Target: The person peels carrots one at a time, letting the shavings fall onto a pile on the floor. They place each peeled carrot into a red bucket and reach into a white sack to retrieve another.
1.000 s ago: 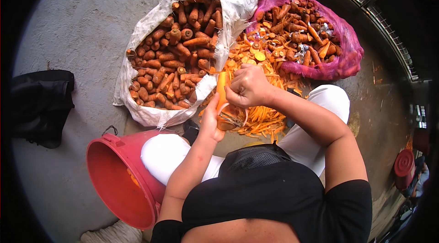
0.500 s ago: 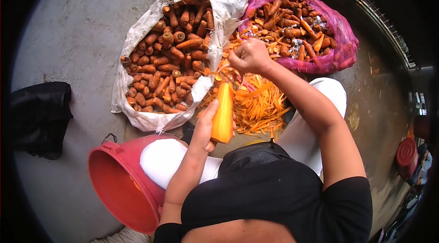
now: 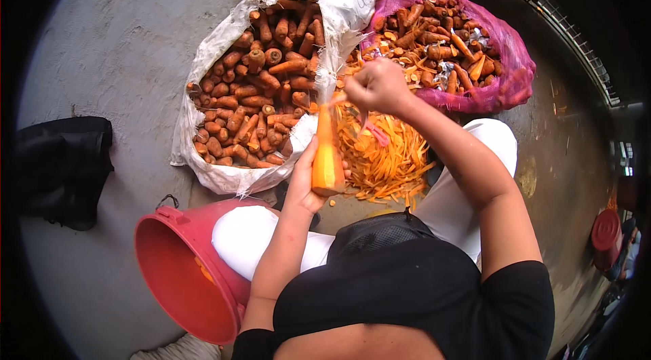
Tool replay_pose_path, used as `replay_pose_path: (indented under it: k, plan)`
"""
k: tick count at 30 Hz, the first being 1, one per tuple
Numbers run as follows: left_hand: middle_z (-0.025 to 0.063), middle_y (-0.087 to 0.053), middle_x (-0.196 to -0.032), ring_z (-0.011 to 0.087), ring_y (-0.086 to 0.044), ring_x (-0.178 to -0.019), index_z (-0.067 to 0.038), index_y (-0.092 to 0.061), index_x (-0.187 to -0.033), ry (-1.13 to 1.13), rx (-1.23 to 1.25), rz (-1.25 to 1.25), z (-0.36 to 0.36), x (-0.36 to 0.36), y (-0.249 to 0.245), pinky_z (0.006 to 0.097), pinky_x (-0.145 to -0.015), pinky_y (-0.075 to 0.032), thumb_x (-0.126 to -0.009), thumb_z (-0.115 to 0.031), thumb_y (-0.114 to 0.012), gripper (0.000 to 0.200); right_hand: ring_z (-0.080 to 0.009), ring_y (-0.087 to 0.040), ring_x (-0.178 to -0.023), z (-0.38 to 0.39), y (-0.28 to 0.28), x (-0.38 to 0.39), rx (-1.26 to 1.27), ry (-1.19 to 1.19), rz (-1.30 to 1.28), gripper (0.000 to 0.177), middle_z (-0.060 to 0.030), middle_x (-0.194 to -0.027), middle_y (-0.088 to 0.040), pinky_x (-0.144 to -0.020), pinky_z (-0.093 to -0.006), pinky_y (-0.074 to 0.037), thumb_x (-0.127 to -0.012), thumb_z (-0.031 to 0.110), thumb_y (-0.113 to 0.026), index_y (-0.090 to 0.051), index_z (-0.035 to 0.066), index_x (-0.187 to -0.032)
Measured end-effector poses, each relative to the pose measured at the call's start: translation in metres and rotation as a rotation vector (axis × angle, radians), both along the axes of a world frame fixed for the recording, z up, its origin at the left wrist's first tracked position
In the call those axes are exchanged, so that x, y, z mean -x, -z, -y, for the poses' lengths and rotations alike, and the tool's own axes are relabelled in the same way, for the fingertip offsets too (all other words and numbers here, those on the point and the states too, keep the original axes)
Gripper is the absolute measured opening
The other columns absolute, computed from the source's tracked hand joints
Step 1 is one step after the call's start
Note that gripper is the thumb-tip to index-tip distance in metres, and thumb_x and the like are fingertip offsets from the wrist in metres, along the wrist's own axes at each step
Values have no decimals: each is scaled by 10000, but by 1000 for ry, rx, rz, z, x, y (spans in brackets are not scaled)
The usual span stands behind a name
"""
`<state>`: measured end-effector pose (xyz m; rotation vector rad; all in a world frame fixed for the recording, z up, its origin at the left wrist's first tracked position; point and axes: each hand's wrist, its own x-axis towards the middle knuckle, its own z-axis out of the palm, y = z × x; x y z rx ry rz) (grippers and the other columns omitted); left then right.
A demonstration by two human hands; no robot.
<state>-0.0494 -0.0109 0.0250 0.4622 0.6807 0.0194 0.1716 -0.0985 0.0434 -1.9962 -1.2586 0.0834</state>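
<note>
A large, peeled orange carrot (image 3: 327,167) rests in my left hand (image 3: 305,184), its thick end toward me and its narrow end pointing away. The fingers are wrapped around its sides. Beyond the narrow end, my right hand (image 3: 377,85) is closed in a fist around a peeler, mostly hidden by the fingers and blurred. Under both hands lies a heap of orange carrot peelings (image 3: 386,167), with a pinkish-red piece (image 3: 377,133) on it that I cannot identify.
A white sack (image 3: 203,68) of unpeeled carrots lies open at the front left. Behind the peelings sits a purple mesh sack (image 3: 519,75) with carrots and scraps. A red bucket (image 3: 190,278) lies tipped by my left knee. Black cloth (image 3: 64,170) is on the floor, far left.
The carrot has turned slightly more upright in my left hand. A long peel strip that hung beside its narrow end is no longer seen there. My right hand stays near that end.
</note>
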Motion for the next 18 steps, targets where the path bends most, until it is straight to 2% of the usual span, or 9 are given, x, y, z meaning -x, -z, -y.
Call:
replay_pose_path:
  k: [2, 3, 5, 8, 18]
  plan:
    - [84, -608, -977, 183, -636, -847, -64, -518, -1222, -46, 49, 52, 3, -5, 8, 372, -736, -569, -977, -375, -493, 397, -183, -452, -379, 0, -5, 21, -240, -153, 149, 367, -13, -396, -464, -433, -333, -349, -777, 222, -584, -547, 132, -423]
    - [125, -625, -972, 243, -642, -858, -39, -510, -1190, -145, 25, 0, 10, -13, -6, 403, -791, -566, -976, -371, -478, 396, -200, -453, -405, 2, -8, 31, -229, -190, 156, 358, -17, -412, -466, -464, -343, -347, -759, 204, -596, -521, 128, -417]
    - [127, -626, -980, 246, -644, -855, -33, -508, -1190, -133, 78, -45, 5, -14, 13, 402, -778, -563, -980, -381, -459, 409, -215, -459, -446, 6, -10, 42, -205, -277, 186, 366, -17, -437, -482, -515, -353, -334, -737, 178, -613, -462, 124, -408]
    - [132, -629, -983, 250, -647, -852, -25, -511, -1180, -61, 112, -26, 4, -14, 31, 400, -732, -558, -984, -415, -428, 444, -206, -469, -459, 8, -8, 46, -223, -324, 201, 369, -14, -445, -486, -516, -347, -335, -736, 169, -610, -446, 123, -408]
    - [101, -637, -1020, 231, -647, -884, -54, -527, -1177, -116, 137, -67, 8, -20, 23, 391, -737, -560, -987, -412, -421, 419, -214, -464, -458, 9, -5, 47, -229, -329, 222, 367, -13, -447, -490, -501, -356, -333, -733, 165, -606, -442, 129, -406]
